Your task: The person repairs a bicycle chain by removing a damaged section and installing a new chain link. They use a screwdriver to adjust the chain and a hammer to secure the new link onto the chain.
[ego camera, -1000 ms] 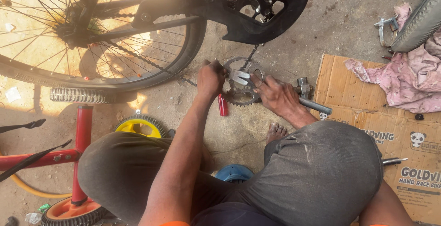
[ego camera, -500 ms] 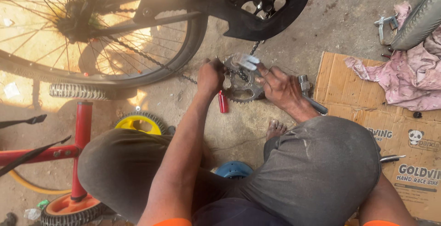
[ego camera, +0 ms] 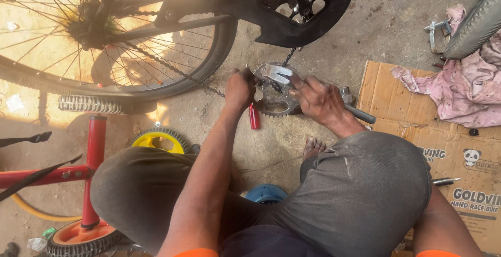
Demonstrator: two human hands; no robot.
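A steel chainring with crank [ego camera: 274, 103] lies on the concrete floor just below the bicycle's black chain guard [ego camera: 302, 14]. My left hand [ego camera: 239, 88] grips a red-handled tool [ego camera: 253, 115] at the chainring's left edge. My right hand [ego camera: 319, 99] is closed on a flat silver metal tool [ego camera: 276, 72] laid across the top of the chainring. The bicycle chain [ego camera: 172, 69] hangs from the rear wheel down to the chainring. A metal hammer-like tool [ego camera: 357, 109] lies just behind my right hand.
The bicycle's rear wheel [ego camera: 104, 37] fills the upper left. A small red cycle frame [ego camera: 88, 168] with a yellow wheel [ego camera: 156, 139] is at lower left. Flattened cardboard [ego camera: 459, 152] with a pink rag [ego camera: 459, 87] lies at right. My knees crowd the foreground.
My right hand has shifted slightly left and up over the chainring with the silver tool. My left hand stays at the chainring's left edge.
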